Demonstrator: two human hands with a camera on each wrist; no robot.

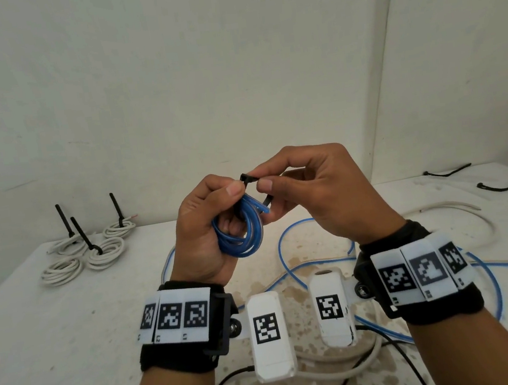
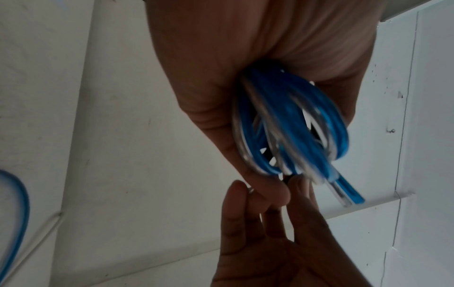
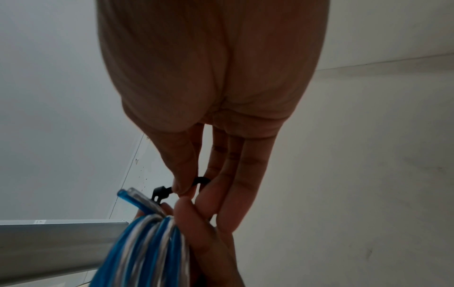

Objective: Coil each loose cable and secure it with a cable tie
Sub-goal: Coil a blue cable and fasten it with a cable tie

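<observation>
Both my hands are raised above the white table, meeting in open air with the bare wall behind them. My left hand has its fingers curled round the coiled blue cable, thumb pressed over the top of the loops, and two cut ends of the cable poke out toward my right palm. My right hand pinches the black cable tie between thumb and forefinger just above the coil, its head right at my left thumb tip; the strap bends down behind the loops. My other right fingers lie straight and close together in the right wrist view.

Below my fingers, loose blue cable snakes across the table, crossing a loose white cable that runs out to the right of my right hand. Far to the left of my left hand sit four white coils, at least three with black ties sticking up; they are well apart from me. Beyond my right hand, near the table's far right edge, lie spare black ties. A thin black wire runs under my right wrist. Around my fingers nothing crowds me; the tangle is all beneath them.
</observation>
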